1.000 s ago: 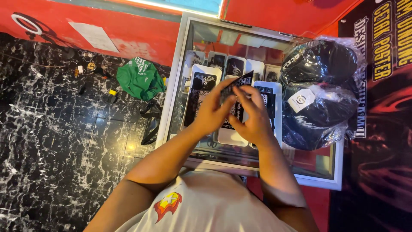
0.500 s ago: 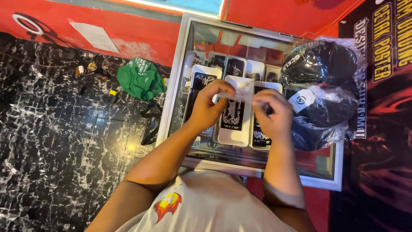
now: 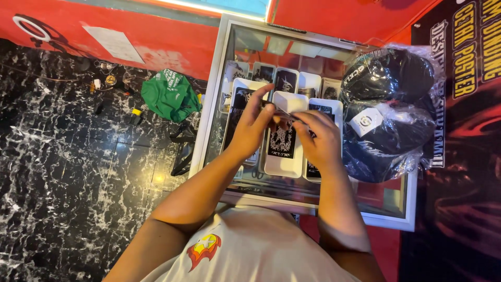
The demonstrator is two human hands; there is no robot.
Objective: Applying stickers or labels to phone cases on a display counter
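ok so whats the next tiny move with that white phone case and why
Probably keep peeling: both the left hand and right hand pinch something thin over the top of the white phone case, which lies flat on the glass counter.

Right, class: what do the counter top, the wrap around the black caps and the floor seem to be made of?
Counter top: likely clear glass in a white frame; it reflects, and items show beneath it.
Wrap: thin clear plastic film, glossy and crinkled, with white glints.
Floor: looks like polished black stone or marble-look tile, with white veins, grout lines and a light reflection.
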